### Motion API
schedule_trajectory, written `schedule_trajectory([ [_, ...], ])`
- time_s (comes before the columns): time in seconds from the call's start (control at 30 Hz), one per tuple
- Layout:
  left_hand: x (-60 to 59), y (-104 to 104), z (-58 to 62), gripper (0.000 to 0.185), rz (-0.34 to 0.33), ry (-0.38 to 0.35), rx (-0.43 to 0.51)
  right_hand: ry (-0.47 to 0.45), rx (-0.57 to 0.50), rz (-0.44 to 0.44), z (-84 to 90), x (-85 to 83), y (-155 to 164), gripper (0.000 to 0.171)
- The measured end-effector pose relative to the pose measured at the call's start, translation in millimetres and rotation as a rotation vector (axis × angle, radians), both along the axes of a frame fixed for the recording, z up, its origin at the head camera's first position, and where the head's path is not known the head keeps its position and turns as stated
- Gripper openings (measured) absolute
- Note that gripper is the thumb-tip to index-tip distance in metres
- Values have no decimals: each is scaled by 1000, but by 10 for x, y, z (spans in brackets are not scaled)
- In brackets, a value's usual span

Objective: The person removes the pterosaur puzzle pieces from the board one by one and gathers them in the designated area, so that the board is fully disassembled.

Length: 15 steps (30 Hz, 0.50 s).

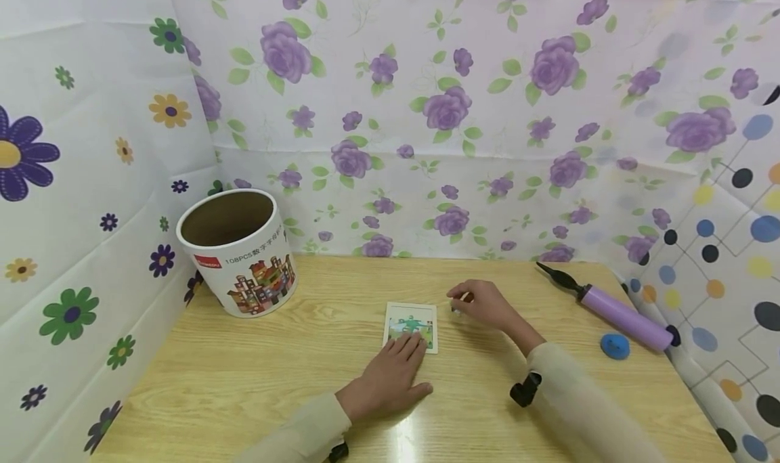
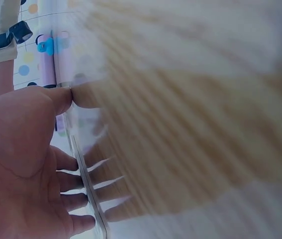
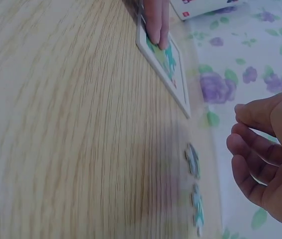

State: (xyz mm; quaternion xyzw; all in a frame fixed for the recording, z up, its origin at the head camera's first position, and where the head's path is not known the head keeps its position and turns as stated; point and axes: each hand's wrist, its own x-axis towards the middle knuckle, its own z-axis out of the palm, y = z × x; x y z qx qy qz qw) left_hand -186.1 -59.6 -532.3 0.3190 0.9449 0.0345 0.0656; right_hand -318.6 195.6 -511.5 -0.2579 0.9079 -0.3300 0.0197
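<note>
Small white-framed jigsaw card [image 1: 411,325] is lying at centre frame on the wooden counter [image 1: 305,375], the left hand [image 1: 390,375] pressing it flat with spread fingers. Right hand [image 1: 481,300], loosely curled (seemingly empty), is hovering by loose pieces [image 3: 193,162]; pinching one seems next.

Your left hand [image 1: 390,375] rests flat on the near edge of the puzzle board [image 1: 412,325], which lies mid-tabletop [image 1: 256,382]. Just right of the board, your right hand [image 1: 484,304] hovers over loose puzzle pieces [image 3: 194,191]. The tub [image 1: 237,250] stands at the far left; the pump [image 1: 612,309] lies far right, with the balloon [image 1: 615,346] just before it.
</note>
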Motion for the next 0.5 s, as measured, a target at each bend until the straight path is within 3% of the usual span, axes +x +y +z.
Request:
schedule_trajectory([
  [0.5,0,-25,-15,79,-33,35,1,-43,-25,130,-101,-40,-542,25],
])
